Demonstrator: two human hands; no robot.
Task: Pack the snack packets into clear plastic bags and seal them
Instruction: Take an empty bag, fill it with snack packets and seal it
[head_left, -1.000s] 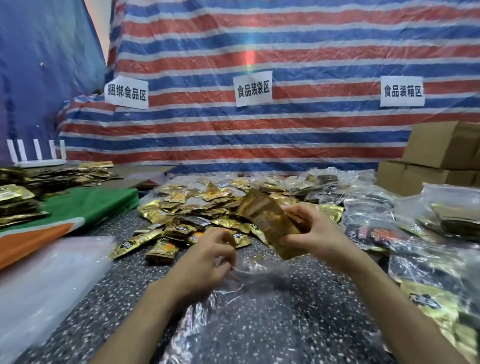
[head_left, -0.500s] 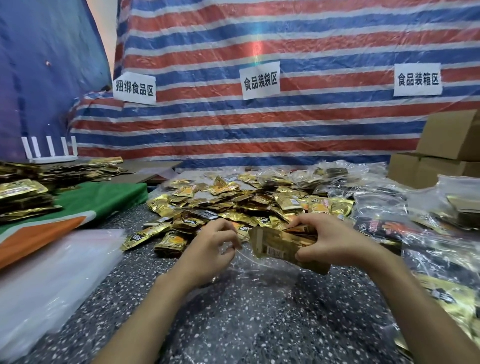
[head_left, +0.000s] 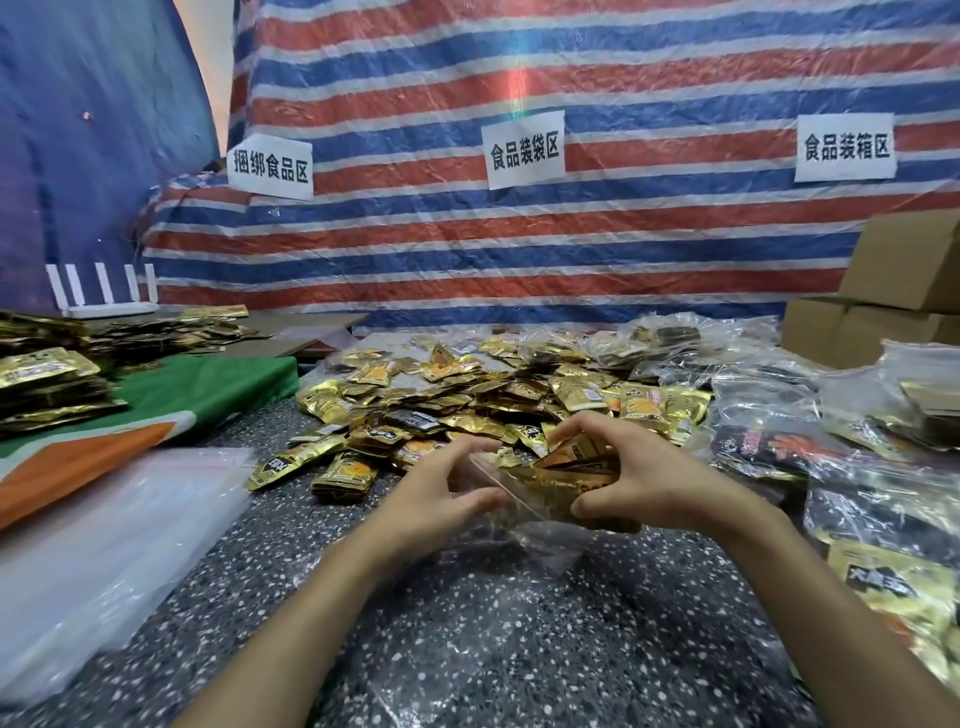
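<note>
The left hand (head_left: 441, 493) pinches the open mouth of a clear plastic bag (head_left: 524, 543) between curled thumb and fingers. The right hand (head_left: 641, 478) is closed round a bundle of snack packets (head_left: 571, 480), whose near end sits in the bag's mouth. The rest of the bag lies flat on the speckled desk (head_left: 291, 545), near the person and just below both hands.

A stack of empty clear bags (head_left: 104, 545) lies at the near left. Filled bags (head_left: 883, 499) are piled along the right. Just beyond the hands spreads a loose heap of gold packets (head_left: 467, 400). To the far left, stacked packets (head_left: 47, 384) rest on a green and orange cloth (head_left: 208, 387). At the far right stand cardboard boxes (head_left: 909, 270). A striped tarp (head_left: 519, 249) with three paper signs hangs behind.
</note>
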